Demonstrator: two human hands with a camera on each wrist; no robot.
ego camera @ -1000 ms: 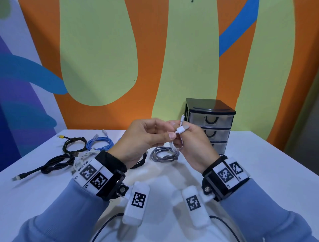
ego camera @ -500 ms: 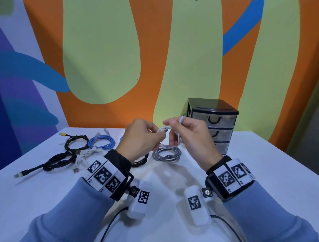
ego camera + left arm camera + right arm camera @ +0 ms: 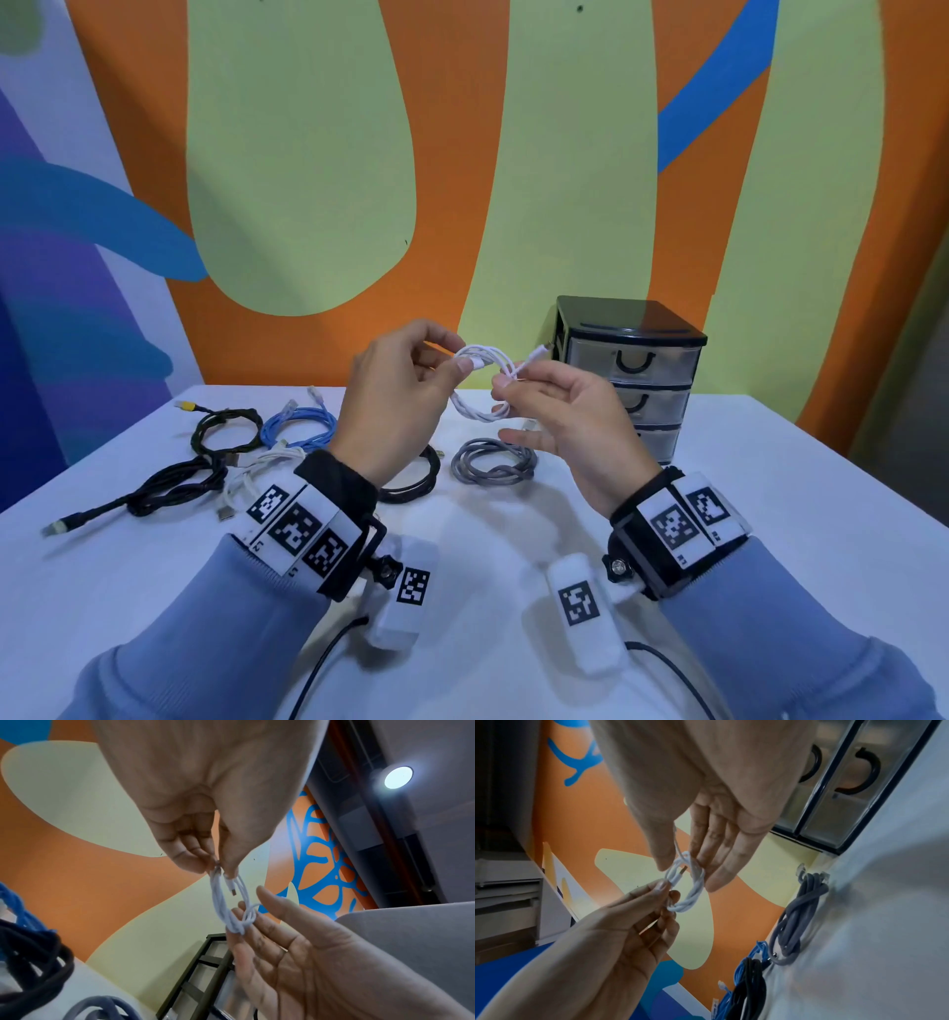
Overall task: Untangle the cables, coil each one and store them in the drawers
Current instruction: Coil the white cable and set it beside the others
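Observation:
A thin white cable (image 3: 480, 411), wound into a small coil, hangs in the air between both hands above the table. My left hand (image 3: 464, 360) pinches the coil's left side between thumb and forefinger, plain in the left wrist view (image 3: 218, 870). My right hand (image 3: 506, 377) pinches the right side where the cable end is wrapped round the loops (image 3: 693, 894); its other fingers are spread straight. One plug (image 3: 539, 354) sticks out towards the drawer unit (image 3: 631, 380), black with three clear drawers, all closed.
On the white table (image 3: 770, 514) lie a grey coil (image 3: 493, 460), a black coil (image 3: 416, 478) partly behind my left wrist, a blue cable (image 3: 300, 429), a black loop with a yellow plug (image 3: 226, 431), and a long black cable (image 3: 154, 488) tangled with a white one (image 3: 257, 467).
Both hands have risen and drawn slightly apart, with the white coil now stretched between them. My right hand's lower fingers have opened out straight.

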